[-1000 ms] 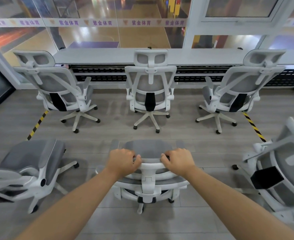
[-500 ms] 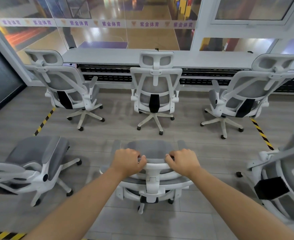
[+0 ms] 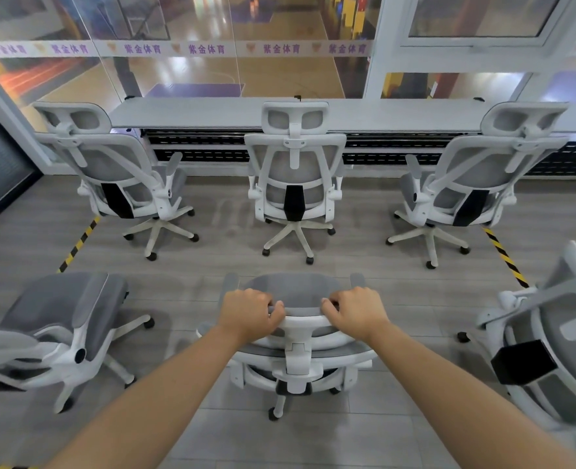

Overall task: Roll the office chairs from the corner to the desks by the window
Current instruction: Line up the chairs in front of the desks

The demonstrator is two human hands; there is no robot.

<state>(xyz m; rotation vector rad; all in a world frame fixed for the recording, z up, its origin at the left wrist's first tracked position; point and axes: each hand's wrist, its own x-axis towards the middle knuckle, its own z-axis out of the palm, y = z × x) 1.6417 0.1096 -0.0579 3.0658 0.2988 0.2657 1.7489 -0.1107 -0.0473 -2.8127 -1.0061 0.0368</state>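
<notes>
So we've got both hands on the top edge of the headrest of the middle chair (image 3: 298, 299) right in front of us: our left hand (image 3: 250, 313) has its fingers curled over the left end of that rim, and our right hand (image 3: 353, 311) is wrapped over the right end the same way, both gripping it, arms stretched out. That chair sits on the grey plank floor (image 3: 212, 265) with its seat pointing toward the window, in a second row behind 3 more chairs. Those 3 are lined up at the long white desk (image 3: 212, 111) under the glass: the left desk chair (image 3: 117, 174) angled a bit to the right, the center desk chair (image 3: 295, 170) facing the desk dead on, and the right desk chair (image 3: 476, 177) angled a bit to the left. Beside us there's a chair on our left (image 3: 59, 316), turned sideways, and a chair on our right (image 3: 550, 350), cut off by the edge of the view. A strip of yellow-and-black tape (image 3: 78, 243) runs along the floor by the left desk chair, and another tape strip (image 3: 505, 257) runs by the right one. Through the window glass we can see a shiny wooden court floor.
</notes>
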